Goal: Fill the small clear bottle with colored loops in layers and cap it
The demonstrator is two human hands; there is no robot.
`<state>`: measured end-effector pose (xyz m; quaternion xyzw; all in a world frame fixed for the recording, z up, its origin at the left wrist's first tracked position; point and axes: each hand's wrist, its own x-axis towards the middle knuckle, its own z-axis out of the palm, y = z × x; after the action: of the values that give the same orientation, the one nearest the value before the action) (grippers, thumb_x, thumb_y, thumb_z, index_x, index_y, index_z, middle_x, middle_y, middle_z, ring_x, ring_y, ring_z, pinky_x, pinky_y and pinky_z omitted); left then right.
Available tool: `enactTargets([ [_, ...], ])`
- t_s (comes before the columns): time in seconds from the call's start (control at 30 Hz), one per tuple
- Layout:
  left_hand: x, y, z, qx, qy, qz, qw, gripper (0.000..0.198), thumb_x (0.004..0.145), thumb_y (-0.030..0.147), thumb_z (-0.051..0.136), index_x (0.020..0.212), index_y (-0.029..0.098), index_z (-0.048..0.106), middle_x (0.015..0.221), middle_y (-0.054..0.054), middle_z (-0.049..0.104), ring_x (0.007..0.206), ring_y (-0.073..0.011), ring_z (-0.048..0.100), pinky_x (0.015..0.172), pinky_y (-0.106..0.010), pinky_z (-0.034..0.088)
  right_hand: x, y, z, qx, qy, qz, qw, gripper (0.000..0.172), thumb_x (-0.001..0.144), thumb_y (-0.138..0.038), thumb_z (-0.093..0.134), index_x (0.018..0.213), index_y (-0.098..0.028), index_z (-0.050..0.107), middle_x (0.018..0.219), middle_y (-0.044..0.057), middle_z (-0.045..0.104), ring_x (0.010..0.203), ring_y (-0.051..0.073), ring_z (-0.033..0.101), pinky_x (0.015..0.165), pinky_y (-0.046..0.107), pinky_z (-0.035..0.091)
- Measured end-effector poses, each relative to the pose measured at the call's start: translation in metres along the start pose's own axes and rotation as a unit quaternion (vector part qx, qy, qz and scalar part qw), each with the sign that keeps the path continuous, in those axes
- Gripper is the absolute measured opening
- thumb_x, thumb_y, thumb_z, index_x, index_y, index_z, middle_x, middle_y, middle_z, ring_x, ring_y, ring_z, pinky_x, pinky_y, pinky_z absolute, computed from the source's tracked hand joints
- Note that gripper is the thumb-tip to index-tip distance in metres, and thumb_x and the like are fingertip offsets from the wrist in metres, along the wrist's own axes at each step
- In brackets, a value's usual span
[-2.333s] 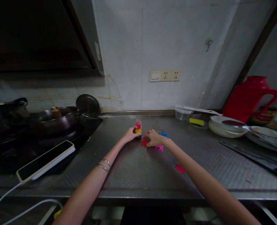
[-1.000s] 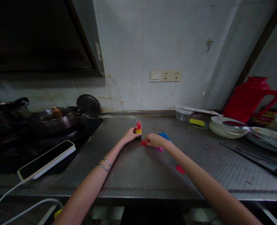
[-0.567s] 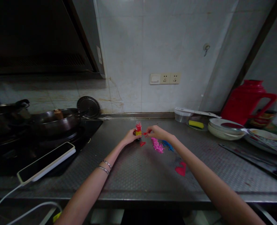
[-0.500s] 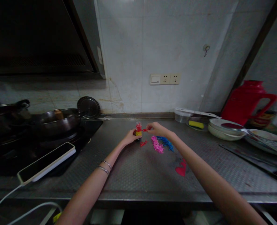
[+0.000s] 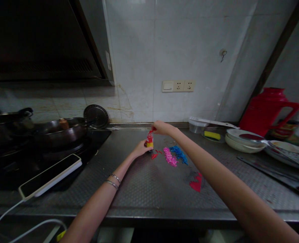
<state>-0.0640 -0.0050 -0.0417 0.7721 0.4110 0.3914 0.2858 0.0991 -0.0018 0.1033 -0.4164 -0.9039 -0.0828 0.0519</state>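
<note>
My left hand [image 5: 140, 149] is wrapped round a small clear bottle [image 5: 149, 139] that stands upright on the counter. Red bits fill its upper part, with a yellow layer below. Just over the bottle's mouth, my right hand [image 5: 161, 127] is closed in a pinch on red strips [image 5: 151, 131]. A few more red pieces [image 5: 154, 156] lie beside the bottle's base. To the right are a pile of pink strips [image 5: 170, 158] and a pile of blue strips [image 5: 179, 155]. Nearer me lies a flat red scrap [image 5: 196, 184].
On the left, a phone [image 5: 50, 176] with a white cable lies near the stove, where a pan [image 5: 60, 133] stands. To the right are a yellow sponge [image 5: 212, 135], stacked bowls [image 5: 242, 144], a knife [image 5: 270, 173] and a red thermos jug [image 5: 265, 111].
My right hand has moved up and left, bringing the red strips from beside the bottle to its mouth. My left hand still holds the bottle in place.
</note>
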Motion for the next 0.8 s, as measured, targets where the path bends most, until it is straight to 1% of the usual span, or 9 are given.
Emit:
enactTargets([
  [0.13, 0.000, -0.002, 0.000, 0.001, 0.002, 0.004, 1.000, 0.040, 0.066, 0.032, 0.066, 0.099, 0.010, 0.059, 0.091, -0.007, 0.065, 0.077, -0.0165, 0.058, 0.073, -0.028, 0.044, 0.003, -0.010, -0.004, -0.066, -0.020, -0.010, 0.998, 0.019, 0.076, -0.015, 0.054, 0.090, -0.011, 0.066, 0.087, 0.014, 0.067, 0.083, 0.020, 0.062, 0.067, 0.023, 0.042],
  [0.23, 0.000, -0.003, 0.000, -0.001, 0.001, 0.003, 1.000, 0.040, 0.066, 0.032, 0.066, 0.099, 0.011, 0.058, 0.093, -0.007, 0.065, 0.079, -0.0166, 0.059, 0.074, -0.028, 0.044, 0.004, -0.017, -0.007, -0.092, -0.029, -0.020, 0.995, 0.020, 0.077, -0.016, 0.053, 0.091, -0.010, 0.067, 0.091, 0.017, 0.066, 0.085, 0.021, 0.062, 0.069, 0.025, 0.043],
  [0.43, 0.001, -0.005, 0.002, -0.013, 0.001, 0.000, 1.000, 0.042, 0.066, 0.032, 0.067, 0.101, 0.011, 0.058, 0.094, -0.008, 0.065, 0.080, -0.0169, 0.059, 0.075, -0.029, 0.045, 0.011, -0.021, -0.007, -0.078, -0.045, -0.052, 0.995, 0.024, 0.074, -0.008, 0.053, 0.091, -0.014, 0.068, 0.092, 0.012, 0.067, 0.084, 0.019, 0.062, 0.069, 0.022, 0.043],
  [0.53, 0.001, -0.006, 0.002, -0.021, 0.000, 0.001, 1.000, 0.043, 0.066, 0.032, 0.067, 0.102, 0.010, 0.058, 0.095, -0.009, 0.065, 0.081, -0.0175, 0.059, 0.076, -0.030, 0.045, 0.015, -0.021, -0.005, -0.060, -0.050, -0.055, 0.995, 0.030, 0.071, -0.005, 0.054, 0.095, -0.016, 0.067, 0.095, 0.011, 0.066, 0.086, 0.017, 0.061, 0.068, 0.021, 0.042],
  [0.7, 0.001, -0.004, 0.002, -0.023, -0.004, -0.005, 1.000, 0.042, 0.066, 0.031, 0.067, 0.102, 0.010, 0.058, 0.095, -0.010, 0.065, 0.080, -0.0176, 0.059, 0.076, -0.030, 0.045, 0.018, -0.014, -0.003, -0.027, -0.029, -0.059, 0.997, 0.040, 0.067, -0.001, 0.054, 0.101, -0.018, 0.065, 0.097, 0.008, 0.065, 0.085, 0.015, 0.060, 0.066, 0.019, 0.041],
  [0.8, 0.001, -0.001, 0.001, -0.022, -0.006, -0.008, 1.000, 0.041, 0.065, 0.029, 0.068, 0.101, 0.011, 0.058, 0.094, -0.008, 0.065, 0.079, -0.0166, 0.059, 0.075, -0.029, 0.045, 0.013, -0.003, -0.004, 0.009, 0.026, -0.053, 0.998, 0.037, 0.066, -0.002, 0.053, 0.098, -0.015, 0.065, 0.092, 0.008, 0.066, 0.081, 0.014, 0.059, 0.066, 0.019, 0.040],
])
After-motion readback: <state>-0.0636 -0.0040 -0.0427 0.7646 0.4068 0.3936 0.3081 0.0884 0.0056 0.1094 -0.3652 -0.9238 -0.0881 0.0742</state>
